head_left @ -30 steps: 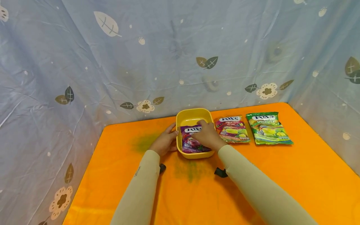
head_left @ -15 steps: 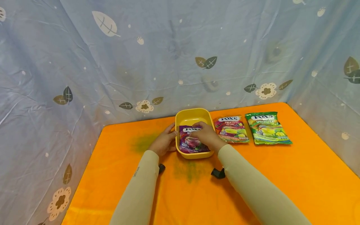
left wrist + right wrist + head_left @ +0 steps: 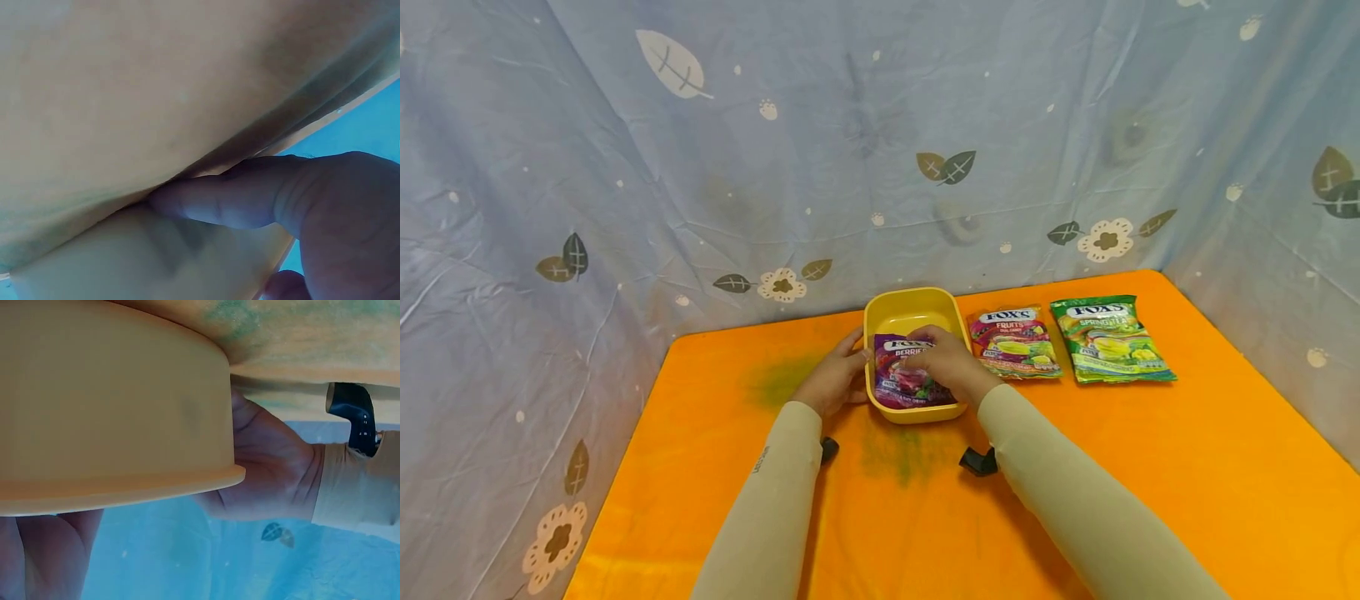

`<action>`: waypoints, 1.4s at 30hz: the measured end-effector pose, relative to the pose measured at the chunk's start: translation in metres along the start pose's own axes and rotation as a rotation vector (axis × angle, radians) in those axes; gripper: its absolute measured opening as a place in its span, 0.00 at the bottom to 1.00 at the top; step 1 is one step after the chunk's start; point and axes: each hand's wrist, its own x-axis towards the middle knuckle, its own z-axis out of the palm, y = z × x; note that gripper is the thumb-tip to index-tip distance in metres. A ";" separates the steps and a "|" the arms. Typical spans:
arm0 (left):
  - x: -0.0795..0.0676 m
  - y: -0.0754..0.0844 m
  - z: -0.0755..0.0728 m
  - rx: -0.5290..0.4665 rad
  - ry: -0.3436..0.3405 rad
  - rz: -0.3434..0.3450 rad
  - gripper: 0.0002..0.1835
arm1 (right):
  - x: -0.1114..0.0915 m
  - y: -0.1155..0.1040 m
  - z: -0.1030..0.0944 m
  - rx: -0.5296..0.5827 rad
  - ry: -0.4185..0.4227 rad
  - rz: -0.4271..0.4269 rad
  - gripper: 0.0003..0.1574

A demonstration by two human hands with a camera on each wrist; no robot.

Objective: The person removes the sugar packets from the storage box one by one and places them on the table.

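A yellow plastic tub (image 3: 913,298) stands near the back of the orange table. Inside it lies a purple Fox's Berries candy packet (image 3: 898,387). My left hand (image 3: 835,383) grips the tub's left side, thumb by the rim; in the left wrist view, a finger (image 3: 219,200) lies against the tub's outer wall (image 3: 125,250). Reaching over the right rim, my right hand (image 3: 951,362) holds the packet with thumb and index finger, covering its right part. The right wrist view shows the tub's outside (image 3: 112,394); the right fingertips are hidden inside.
To the tub's right lie a red Fox's Fruits packet (image 3: 1015,342) and a green Fox's Spring Tea packet (image 3: 1111,340). A patterned blue-grey curtain (image 3: 865,167) rises behind the table. Dark wrist mounts (image 3: 979,462) sit under the sleeves.
The right fingers have shifted slightly on the purple packet, and more of its "Berries" lettering shows. The left hand keeps its grip on the tub. The whole head view has drifted slightly.
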 end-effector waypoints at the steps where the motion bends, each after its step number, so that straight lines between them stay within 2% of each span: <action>1: 0.000 0.000 0.000 0.001 0.001 -0.001 0.32 | 0.000 0.000 0.000 -0.003 -0.008 0.003 0.36; 10: 0.001 0.000 -0.001 0.000 -0.008 -0.004 0.32 | 0.003 0.001 0.002 -0.053 -0.059 0.001 0.30; 18: 0.001 0.000 -0.003 0.047 0.007 -0.009 0.33 | 0.006 0.005 0.006 -0.159 -0.035 -0.055 0.22; 27: 0.002 0.000 -0.003 0.048 0.001 -0.006 0.33 | 0.000 0.004 0.007 -0.125 0.021 -0.097 0.23; 37: 0.001 0.002 -0.002 0.077 0.024 -0.007 0.31 | -0.002 0.004 0.006 -0.068 0.067 -0.123 0.20; 42: 0.003 0.000 -0.003 0.083 0.025 -0.011 0.31 | -0.004 0.003 0.006 -0.085 0.086 -0.167 0.20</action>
